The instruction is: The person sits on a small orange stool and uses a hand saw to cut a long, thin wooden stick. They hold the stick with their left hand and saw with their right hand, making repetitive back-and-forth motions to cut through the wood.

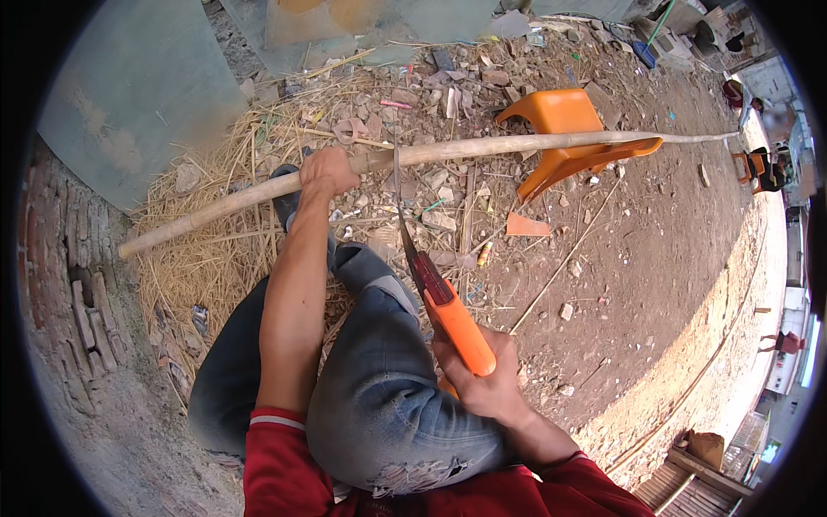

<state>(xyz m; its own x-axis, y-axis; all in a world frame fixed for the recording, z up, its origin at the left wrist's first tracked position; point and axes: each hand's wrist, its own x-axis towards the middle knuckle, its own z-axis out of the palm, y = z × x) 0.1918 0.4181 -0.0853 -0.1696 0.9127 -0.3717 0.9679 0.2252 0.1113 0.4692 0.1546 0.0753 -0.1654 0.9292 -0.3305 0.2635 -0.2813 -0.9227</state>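
Note:
A long pale bamboo pole [482,148] lies across the view, from the straw at left to the far right. My left hand [329,171] is wrapped round it, left of the middle. In my right hand [485,372] is a handsaw [465,327] with an orange handle. Its dark blade points away from me, and the tip end meets the pole just right of my left hand. An orange plastic stool [564,112], tipped on its side, sits under the pole. My fingers partly hide the saw's grip.
Straw [215,276] and rubble cover the ground at left and centre. A rough brick wall [77,319] stands close on my left, and grey sheets [138,95] lean behind. Other people [782,343] are at the far right. A slatted bamboo piece [680,482] lies at lower right.

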